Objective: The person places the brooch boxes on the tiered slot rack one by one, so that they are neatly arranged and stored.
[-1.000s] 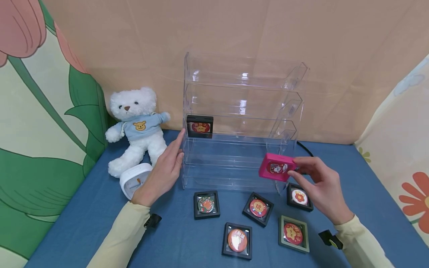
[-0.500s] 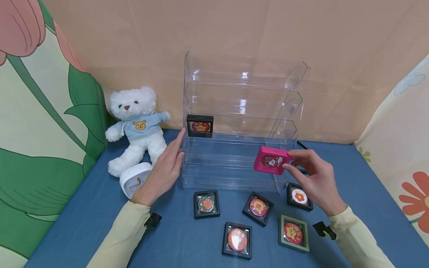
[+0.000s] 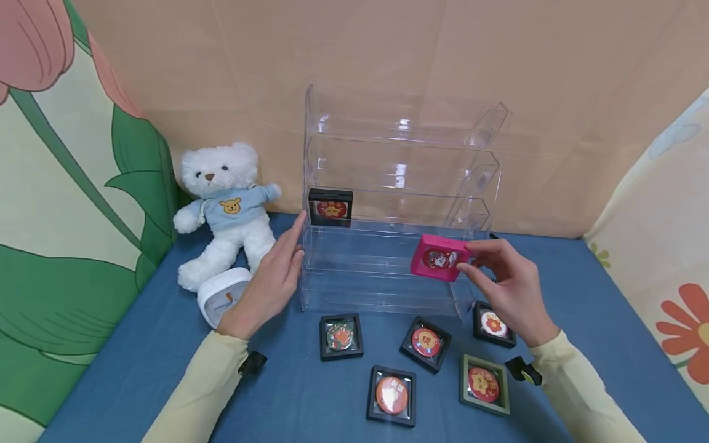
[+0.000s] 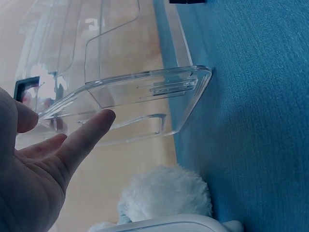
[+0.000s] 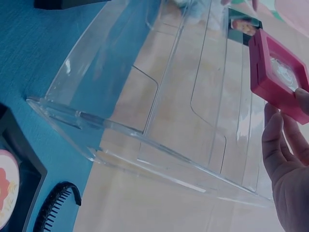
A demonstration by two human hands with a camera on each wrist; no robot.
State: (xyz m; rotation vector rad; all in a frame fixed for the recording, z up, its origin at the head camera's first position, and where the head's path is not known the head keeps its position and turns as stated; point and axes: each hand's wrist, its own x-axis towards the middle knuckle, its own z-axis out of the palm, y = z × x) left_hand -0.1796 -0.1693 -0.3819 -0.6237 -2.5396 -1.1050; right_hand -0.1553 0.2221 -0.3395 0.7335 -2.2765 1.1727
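Observation:
My right hand (image 3: 506,286) pinches a pink square display frame (image 3: 439,257) by its right edge, with a red round badge showing inside. The frame is held in front of the right part of a clear acrylic tiered rack (image 3: 382,264); in the right wrist view thumb and fingers grip the pink frame (image 5: 277,72). My left hand (image 3: 264,283), fingers extended, lies against the rack's left side; the left wrist view shows the hand (image 4: 43,169) beside the clear side panel (image 4: 145,87). A black frame (image 3: 330,208) with a red badge stands at the left end of a middle tier.
Several framed badges lie on the blue cloth before the rack, among them a green frame (image 3: 484,386) and a black frame (image 3: 391,396). A white teddy bear (image 3: 227,209) and a white clock (image 3: 218,298) are at the left. A black comb-like object (image 5: 55,208) lies behind the rack's right side.
My right hand has carried the pink frame left and slightly up, toward the rack. The left hand has stayed in place against the rack's side.

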